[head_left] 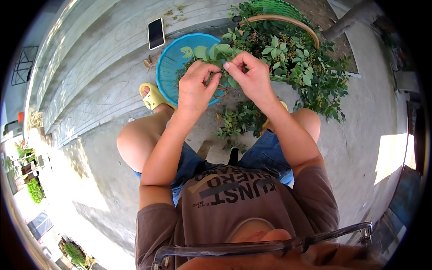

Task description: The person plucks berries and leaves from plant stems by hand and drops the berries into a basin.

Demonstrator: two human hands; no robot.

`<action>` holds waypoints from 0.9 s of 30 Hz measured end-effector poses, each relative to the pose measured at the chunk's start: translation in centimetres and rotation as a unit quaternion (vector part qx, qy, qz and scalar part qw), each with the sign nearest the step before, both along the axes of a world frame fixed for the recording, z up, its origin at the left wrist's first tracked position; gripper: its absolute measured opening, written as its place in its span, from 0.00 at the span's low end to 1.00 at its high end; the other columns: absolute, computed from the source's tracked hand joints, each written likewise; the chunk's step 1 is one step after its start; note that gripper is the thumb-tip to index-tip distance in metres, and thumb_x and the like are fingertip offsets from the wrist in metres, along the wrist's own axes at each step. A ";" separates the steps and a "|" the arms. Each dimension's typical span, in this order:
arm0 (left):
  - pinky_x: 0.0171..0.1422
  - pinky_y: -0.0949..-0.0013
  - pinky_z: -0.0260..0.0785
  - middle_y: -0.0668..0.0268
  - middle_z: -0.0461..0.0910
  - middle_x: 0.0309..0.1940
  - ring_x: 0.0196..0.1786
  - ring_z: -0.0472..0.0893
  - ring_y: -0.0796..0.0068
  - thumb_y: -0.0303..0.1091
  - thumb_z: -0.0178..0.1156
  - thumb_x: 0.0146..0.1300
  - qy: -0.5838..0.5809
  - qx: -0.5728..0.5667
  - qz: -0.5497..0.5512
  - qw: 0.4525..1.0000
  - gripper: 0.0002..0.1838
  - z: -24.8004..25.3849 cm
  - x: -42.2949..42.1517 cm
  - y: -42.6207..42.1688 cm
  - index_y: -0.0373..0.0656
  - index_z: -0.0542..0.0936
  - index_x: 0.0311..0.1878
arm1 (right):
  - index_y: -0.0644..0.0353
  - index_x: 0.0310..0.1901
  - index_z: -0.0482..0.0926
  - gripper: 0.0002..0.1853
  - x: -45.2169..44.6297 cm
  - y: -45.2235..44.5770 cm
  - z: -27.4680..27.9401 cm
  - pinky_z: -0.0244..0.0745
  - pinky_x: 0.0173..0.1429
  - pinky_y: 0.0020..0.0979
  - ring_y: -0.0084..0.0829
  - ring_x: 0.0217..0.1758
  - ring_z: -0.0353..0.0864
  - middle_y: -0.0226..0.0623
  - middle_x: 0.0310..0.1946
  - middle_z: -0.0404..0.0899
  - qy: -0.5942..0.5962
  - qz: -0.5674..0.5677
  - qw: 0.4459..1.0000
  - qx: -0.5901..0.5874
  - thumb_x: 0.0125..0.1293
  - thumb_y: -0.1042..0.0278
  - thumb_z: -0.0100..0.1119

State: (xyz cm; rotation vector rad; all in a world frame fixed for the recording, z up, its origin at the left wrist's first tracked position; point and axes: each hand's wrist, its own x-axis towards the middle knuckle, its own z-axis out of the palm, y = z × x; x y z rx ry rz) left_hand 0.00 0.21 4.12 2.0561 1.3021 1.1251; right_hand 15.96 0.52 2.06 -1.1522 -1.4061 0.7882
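My left hand is closed, thumb and fingers pinched together over the blue plastic basin. Beside it my right hand is also pinched, its thumb tip close to the left fingers. Between and just beyond both hands is a leafy green sprig, its broad leaves spread over the basin. The fingers cover the part of the stem they grip. Small greenish-brown clusters lie in the basin, partly behind my left hand.
A green woven basket with a brown handle stands at the back right, heaped with berry-bearing branches. More cut branches lie between my feet. A phone rests on the concrete step beside the basin. I wear yellow clogs.
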 end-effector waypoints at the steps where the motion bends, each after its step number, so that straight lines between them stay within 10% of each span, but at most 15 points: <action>1: 0.25 0.71 0.58 0.68 0.63 0.20 0.21 0.63 0.77 0.22 0.66 0.49 0.000 0.000 -0.001 1.000 0.10 -0.1 0.1 0.0 0.41 0.79 0.36 | 0.62 0.24 0.73 0.10 -0.1 0.0 -0.1 0.61 0.22 0.21 0.14 0.19 0.66 0.25 0.15 0.71 0.008 -0.001 1.000 -0.019 0.57 0.71 0.65; 7: 0.31 0.63 0.69 0.61 0.73 0.25 0.27 0.75 0.59 0.21 0.63 0.48 0.058 0.098 -0.002 0.993 0.08 -0.7 0.2 0.2 0.40 0.78 0.32 | 0.61 0.27 0.74 0.09 0.0 -0.1 -0.5 0.62 0.29 0.18 0.11 0.25 0.64 0.20 0.20 0.70 0.022 0.028 0.996 -0.087 0.60 0.70 0.64; 22: 0.32 0.81 0.58 0.75 0.69 0.24 0.27 0.63 0.87 0.23 0.61 0.55 -0.019 -0.178 -0.112 0.977 0.03 -1.0 -2.3 1.6 0.36 0.78 0.32 | 0.60 0.26 0.73 0.11 1.8 0.9 -1.6 0.56 0.28 0.20 0.12 0.25 0.60 0.18 0.20 0.67 0.010 0.145 0.975 -0.167 0.62 0.67 0.62; 27: 0.32 0.77 0.59 0.70 0.74 0.31 0.30 0.70 0.79 0.25 0.56 0.62 -0.372 -0.372 -0.123 0.841 0.01 0.7 -2.6 1.5 0.40 0.76 0.35 | 0.58 0.25 0.72 0.11 2.2 0.8 -1.9 0.54 0.28 0.19 0.11 0.25 0.59 0.17 0.21 0.67 0.074 0.138 0.964 -0.213 0.62 0.66 0.61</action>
